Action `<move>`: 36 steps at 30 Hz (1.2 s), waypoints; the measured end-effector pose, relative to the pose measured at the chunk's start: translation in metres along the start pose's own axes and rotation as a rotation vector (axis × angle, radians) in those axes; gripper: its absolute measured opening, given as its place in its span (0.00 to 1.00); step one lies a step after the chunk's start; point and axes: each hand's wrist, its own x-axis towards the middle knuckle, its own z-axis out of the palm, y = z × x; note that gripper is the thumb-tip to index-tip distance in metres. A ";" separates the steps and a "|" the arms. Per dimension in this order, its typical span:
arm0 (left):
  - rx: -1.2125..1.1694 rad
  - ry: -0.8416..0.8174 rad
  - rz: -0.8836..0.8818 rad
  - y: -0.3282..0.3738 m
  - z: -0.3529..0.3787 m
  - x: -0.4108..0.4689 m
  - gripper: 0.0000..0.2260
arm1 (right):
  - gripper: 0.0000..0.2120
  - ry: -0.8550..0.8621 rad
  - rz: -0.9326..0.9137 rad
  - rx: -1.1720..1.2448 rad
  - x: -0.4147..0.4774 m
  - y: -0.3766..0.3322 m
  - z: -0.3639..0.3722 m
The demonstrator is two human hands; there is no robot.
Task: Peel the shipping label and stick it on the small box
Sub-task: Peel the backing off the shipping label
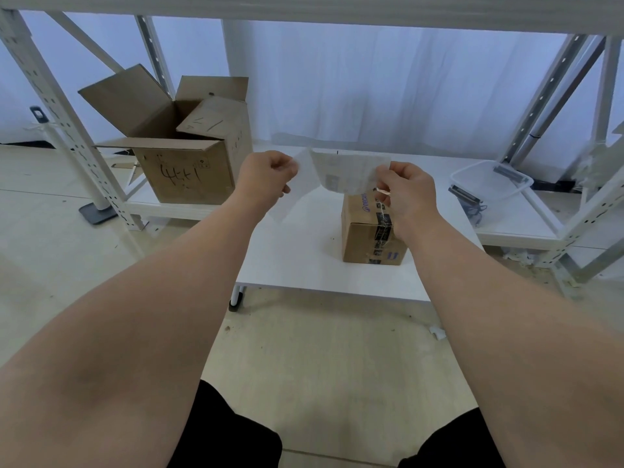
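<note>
A small brown cardboard box (366,236), sealed with printed tape, stands on the white table (297,261). Above it I hold a white shipping label (347,170) in the air. My right hand (407,194) pinches the label's right edge, directly over the box. My left hand (266,175) pinches a translucent backing sheet (297,194) that hangs down and left, partly pulled apart from the label. The label's print is too blurred to read.
A large open cardboard box (182,143) with black scribbles sits on the low white shelf at the left. A clear plastic tray (489,179) with dark metal parts lies at the right. White perforated rack posts (57,113) frame both sides.
</note>
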 end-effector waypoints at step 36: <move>0.192 -0.017 0.090 -0.008 -0.005 0.001 0.06 | 0.07 0.240 -0.123 0.067 0.009 -0.010 -0.015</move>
